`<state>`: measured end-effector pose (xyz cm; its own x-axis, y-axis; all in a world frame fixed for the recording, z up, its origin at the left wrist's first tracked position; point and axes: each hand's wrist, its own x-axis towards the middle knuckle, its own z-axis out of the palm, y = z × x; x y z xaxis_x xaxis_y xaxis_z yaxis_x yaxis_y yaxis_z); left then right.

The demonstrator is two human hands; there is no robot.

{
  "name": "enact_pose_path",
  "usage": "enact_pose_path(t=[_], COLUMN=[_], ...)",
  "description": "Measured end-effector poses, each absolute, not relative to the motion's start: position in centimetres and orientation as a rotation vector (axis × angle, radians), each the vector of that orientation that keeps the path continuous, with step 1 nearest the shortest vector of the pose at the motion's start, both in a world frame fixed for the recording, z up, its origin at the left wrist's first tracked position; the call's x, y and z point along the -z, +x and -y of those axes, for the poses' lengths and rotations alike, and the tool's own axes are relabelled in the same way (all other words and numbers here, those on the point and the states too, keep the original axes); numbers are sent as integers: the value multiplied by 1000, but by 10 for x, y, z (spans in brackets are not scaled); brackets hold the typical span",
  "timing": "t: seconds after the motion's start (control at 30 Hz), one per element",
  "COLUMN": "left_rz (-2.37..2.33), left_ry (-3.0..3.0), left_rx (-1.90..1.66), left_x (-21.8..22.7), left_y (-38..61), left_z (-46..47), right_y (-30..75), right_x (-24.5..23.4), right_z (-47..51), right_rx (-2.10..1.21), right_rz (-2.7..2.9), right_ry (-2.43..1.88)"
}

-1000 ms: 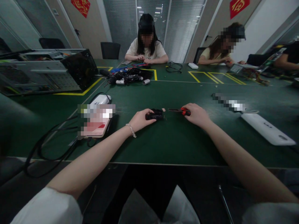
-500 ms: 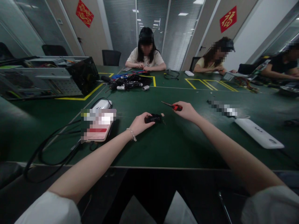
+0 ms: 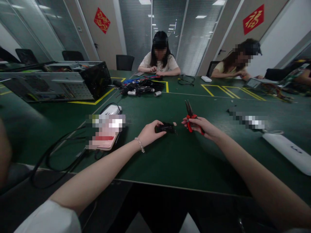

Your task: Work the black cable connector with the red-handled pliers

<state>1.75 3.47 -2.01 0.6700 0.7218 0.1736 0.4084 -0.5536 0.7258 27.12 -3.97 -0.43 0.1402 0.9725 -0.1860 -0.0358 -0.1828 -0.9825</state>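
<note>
On the green table (image 3: 170,161), the black block (image 3: 169,128) lies between the thumb and fingers of the left hand (image 3: 150,132), which close on its left end. To the right of the block, the right hand (image 3: 205,126) holds pliers (image 3: 190,114) by their red handles, the jaws slightly apart. Beside the block's right end lies one small pale piece (image 3: 175,124); well to the block's left, a phone (image 3: 104,142).

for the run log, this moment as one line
left hand: grips black part | right hand: holds red-handled pliers, clear of part | table: pale scrap beside part
</note>
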Motion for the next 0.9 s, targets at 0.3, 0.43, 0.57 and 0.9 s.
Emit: enact_pose_path(t=[0.3, 0.43, 0.57, 0.9], left_rz=[-857, -855, -821, -831], left_ry=[2186, 2195, 2239, 2560], left_rx=[-599, -604, -561, -485], left_x=[22, 24, 24, 21], left_y=[17, 17, 16, 14], left_z=[-37, -38, -41, -44], right_y=[278, 275, 271, 275], right_x=[-1, -7, -6, 2], right_z=[40, 44, 47, 43], right_rx=[-883, -76, 195, 399], right_rz=[1382, 1869, 1988, 2161], right_ry=[-1540, -1635, -1678, -1685])
